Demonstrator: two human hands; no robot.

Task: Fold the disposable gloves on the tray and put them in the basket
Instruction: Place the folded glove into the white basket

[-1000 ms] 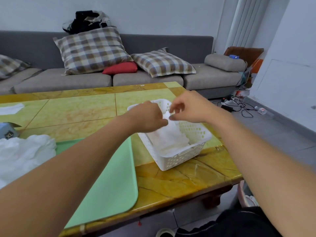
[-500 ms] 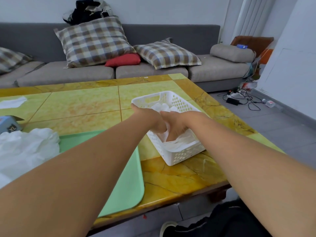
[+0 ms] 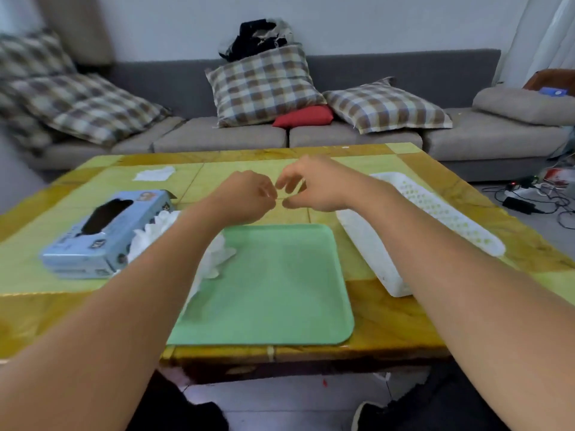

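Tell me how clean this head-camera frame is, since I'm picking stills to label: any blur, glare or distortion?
Head view: soft motion blur throughout, worst on the left cushions; wide-angle bending curves the table edges and stretches both forearms; faint sheen on the green tray; even indoor light, weak shadows.

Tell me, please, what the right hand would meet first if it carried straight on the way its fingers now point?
Most likely the left hand. The right hand hangs above the table, its fingers curled leftward, with the other hand's fingertips just beside them. Depth is unclear, so it might slip past.
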